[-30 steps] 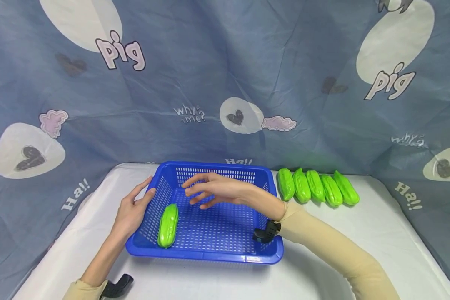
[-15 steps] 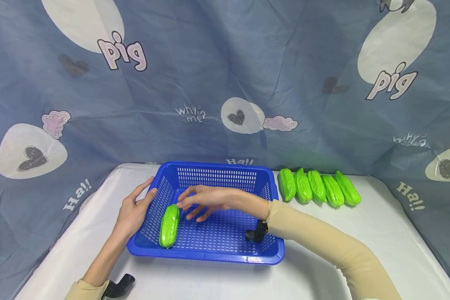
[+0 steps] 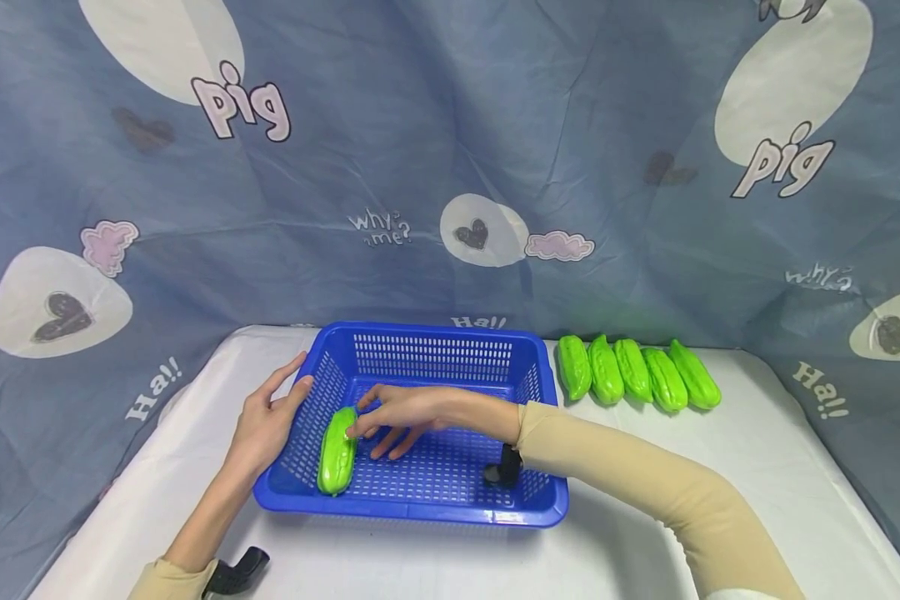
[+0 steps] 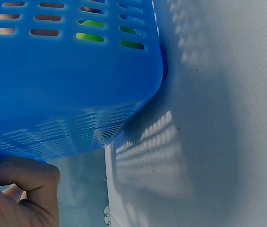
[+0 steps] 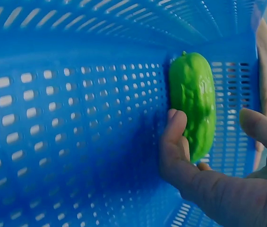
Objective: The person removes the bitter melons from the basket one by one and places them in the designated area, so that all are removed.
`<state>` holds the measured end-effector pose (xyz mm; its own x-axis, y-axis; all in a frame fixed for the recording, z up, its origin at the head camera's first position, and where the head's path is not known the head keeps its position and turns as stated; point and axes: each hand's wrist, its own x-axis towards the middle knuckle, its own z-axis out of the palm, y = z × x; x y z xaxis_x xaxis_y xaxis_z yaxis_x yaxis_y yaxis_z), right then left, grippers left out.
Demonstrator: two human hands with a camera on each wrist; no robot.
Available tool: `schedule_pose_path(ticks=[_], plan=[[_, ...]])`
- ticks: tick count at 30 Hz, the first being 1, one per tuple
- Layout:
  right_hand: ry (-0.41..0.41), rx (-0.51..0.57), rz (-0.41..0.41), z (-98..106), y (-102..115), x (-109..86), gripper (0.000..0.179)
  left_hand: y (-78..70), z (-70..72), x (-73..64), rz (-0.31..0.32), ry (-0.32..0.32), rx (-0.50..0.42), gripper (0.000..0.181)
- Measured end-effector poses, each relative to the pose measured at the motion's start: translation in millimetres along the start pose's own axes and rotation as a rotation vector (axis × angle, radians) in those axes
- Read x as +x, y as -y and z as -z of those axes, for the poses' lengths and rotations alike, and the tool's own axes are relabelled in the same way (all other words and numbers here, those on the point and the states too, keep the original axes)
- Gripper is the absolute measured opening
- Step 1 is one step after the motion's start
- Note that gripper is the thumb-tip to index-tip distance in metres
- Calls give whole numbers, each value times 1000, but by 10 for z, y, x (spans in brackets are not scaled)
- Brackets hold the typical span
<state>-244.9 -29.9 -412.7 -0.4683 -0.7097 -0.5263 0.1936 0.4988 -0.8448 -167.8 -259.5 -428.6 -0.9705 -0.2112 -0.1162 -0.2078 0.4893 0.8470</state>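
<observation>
A blue perforated plastic basket (image 3: 450, 510) stands on the white-covered table. My left hand (image 3: 266, 425) grips its left rim; the left wrist view shows curled fingers (image 4: 31, 175) at the rim. One bright green, lumpy bitter melon (image 3: 336, 454) lies lengthwise on the basket floor along the left wall. Inside the basket, my right hand (image 3: 412, 414) reaches to the bitter melon's upper end. In the right wrist view, its fingers (image 5: 173, 142) are bent along one side of the bitter melon (image 5: 193, 99), while the thumb stands apart on the other side. Some fingertips are hidden.
Several more green bitter melons (image 3: 633, 372) lie side by side on the white cloth (image 3: 727, 467), right of the basket. A blue printed curtain (image 3: 390, 150) hangs directly behind the table. Black wrist mounts (image 3: 238, 572) are strapped near both hands.
My right hand has moved down and to the left inside the basket, to the bitter melon. The left hand, basket and bitter melons stay where they were.
</observation>
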Motion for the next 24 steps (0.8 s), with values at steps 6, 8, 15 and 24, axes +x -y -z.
schedule_pose_path(ticks=[6, 8, 15, 24], plan=[[1, 32, -20, -76, -17, 80, 67, -5, 4, 2, 9, 5, -6, 66], [-2, 48, -24, -96, -22, 108, 70, -8, 7, 0, 12, 7, -8, 66], [-9, 56, -3, -141, -33, 185, 79, -24, 24, -7, 5, 8, 4, 66], [52, 76, 26, -155, -41, 212, 48, -29, 23, -12, 3, 14, 1, 66]])
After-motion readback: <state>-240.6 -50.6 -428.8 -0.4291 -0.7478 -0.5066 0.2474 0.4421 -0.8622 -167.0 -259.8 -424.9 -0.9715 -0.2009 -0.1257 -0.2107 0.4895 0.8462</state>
